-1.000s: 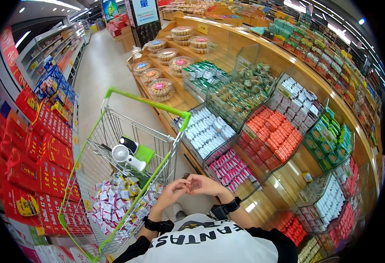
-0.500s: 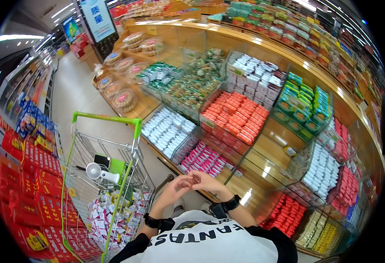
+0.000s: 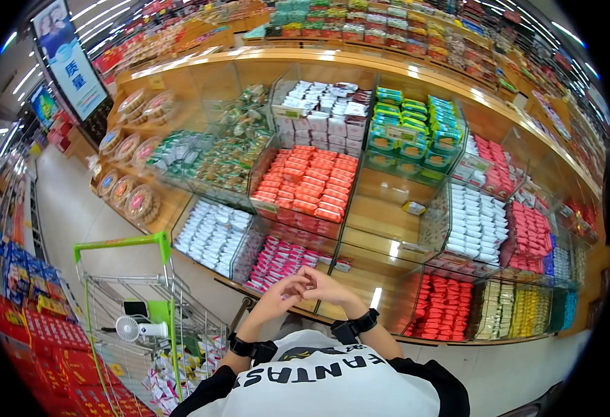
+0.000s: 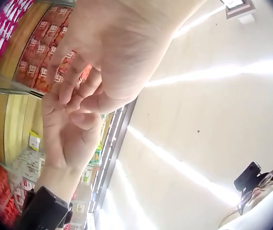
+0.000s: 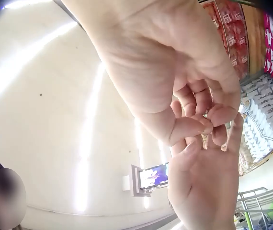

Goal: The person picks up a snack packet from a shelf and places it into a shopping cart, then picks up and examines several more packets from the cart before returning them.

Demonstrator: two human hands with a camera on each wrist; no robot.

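In front of the chest, the left hand (image 3: 275, 301) and right hand (image 3: 330, 289) meet at their fingertips, fingers loosely bent, with nothing seen between them. The left wrist view has the left hand (image 4: 122, 52) above and the right hand (image 4: 72, 139) below, palm showing. From the right wrist, the bent fingers of the right hand (image 5: 160, 67) touch those of the left hand (image 5: 203, 182). Beyond the hands in the head view lie pink packets (image 3: 284, 260) in a bin.
A green-edged shopping cart (image 3: 120, 242) stands at the left, holding a white fan (image 3: 128, 328), a dark item and many small packets. Wooden shelving carries orange packets (image 3: 308, 181), white packets (image 3: 475, 222) and red packets (image 3: 442, 306). Red boxes (image 3: 75, 375) stand at lower left.
The view has turned right, so the cart and shelves have shifted left in it, and more of the right-hand bins shows. The hands stay together at the fingertips before the chest.
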